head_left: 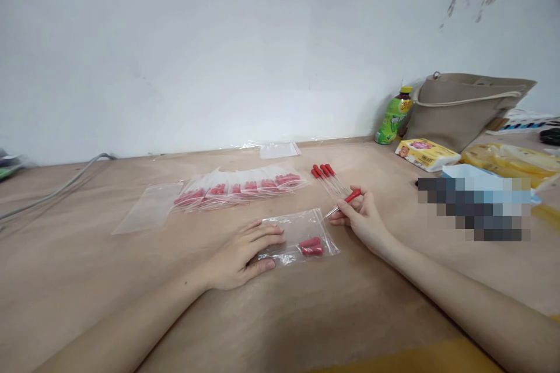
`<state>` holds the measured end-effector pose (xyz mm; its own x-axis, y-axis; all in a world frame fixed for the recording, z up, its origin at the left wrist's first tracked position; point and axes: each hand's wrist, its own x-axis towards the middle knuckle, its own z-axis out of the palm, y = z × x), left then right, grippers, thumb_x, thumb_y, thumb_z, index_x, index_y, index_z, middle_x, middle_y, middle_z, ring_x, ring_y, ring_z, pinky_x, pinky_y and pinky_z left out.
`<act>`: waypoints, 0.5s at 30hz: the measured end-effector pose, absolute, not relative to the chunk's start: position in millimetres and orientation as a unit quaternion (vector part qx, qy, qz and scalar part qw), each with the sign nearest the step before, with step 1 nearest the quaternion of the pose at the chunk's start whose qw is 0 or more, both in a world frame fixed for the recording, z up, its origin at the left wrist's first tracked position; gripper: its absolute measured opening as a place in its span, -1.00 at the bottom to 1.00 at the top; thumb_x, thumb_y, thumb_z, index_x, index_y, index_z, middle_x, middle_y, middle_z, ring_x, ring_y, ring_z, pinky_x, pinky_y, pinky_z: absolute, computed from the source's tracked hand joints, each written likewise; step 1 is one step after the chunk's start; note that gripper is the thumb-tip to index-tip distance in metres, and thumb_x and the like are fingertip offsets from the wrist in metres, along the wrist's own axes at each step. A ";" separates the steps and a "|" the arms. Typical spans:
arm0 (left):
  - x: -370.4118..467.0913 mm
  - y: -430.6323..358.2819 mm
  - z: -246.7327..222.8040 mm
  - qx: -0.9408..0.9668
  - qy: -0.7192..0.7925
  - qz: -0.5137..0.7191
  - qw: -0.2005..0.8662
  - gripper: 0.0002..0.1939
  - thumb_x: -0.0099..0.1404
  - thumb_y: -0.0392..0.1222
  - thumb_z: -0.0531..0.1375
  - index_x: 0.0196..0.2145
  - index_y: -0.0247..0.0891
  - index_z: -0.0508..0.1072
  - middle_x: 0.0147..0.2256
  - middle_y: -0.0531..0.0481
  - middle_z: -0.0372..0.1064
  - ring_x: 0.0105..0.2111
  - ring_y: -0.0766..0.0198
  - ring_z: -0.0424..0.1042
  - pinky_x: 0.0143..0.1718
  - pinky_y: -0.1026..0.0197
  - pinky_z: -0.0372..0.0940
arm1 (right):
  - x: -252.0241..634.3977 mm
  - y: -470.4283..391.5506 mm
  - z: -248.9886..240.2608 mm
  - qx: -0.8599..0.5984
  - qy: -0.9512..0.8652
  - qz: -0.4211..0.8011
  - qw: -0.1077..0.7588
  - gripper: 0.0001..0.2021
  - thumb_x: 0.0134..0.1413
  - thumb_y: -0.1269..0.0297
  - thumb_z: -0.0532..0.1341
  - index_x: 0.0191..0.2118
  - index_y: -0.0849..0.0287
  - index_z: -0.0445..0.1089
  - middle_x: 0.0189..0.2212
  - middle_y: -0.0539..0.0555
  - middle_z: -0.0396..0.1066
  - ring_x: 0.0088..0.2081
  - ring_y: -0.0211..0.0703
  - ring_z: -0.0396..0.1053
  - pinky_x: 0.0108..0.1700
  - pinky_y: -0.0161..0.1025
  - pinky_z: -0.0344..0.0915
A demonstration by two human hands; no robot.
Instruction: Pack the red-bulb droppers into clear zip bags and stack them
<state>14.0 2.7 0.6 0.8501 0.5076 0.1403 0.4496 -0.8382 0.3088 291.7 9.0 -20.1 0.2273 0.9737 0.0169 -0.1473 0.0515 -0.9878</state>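
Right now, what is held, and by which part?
The right hand pinches a red-handled tool by the handle, near its metal shaft; the left hand rests on the clear bag.

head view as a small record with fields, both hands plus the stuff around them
left hand: resting on the clear bag
right hand: holding a red-handled tool, tip near the clear bag's edge
inside clear bag: two red handles
beyond clear bag: overlapping bags with red contents, loose red-handled tools
right rear: green bottle, yellow packet, beige handbag
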 end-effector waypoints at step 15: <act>12.4 3.1 -1.3 0.950 0.263 0.106 0.133 -0.49 0.34 -0.07 0.03 0.20 -0.08 -0.01 0.20 -0.05 -0.02 0.18 0.11 0.01 0.18 -0.06 -0.06 | 310.0 -6.8 -11.4 -0.486 -0.671 0.453 0.330 -0.73 -0.22 0.15 0.30 -0.36 0.22 0.46 -0.61 -0.09 0.19 -0.59 -0.42 0.07 -0.56 -0.39 0.05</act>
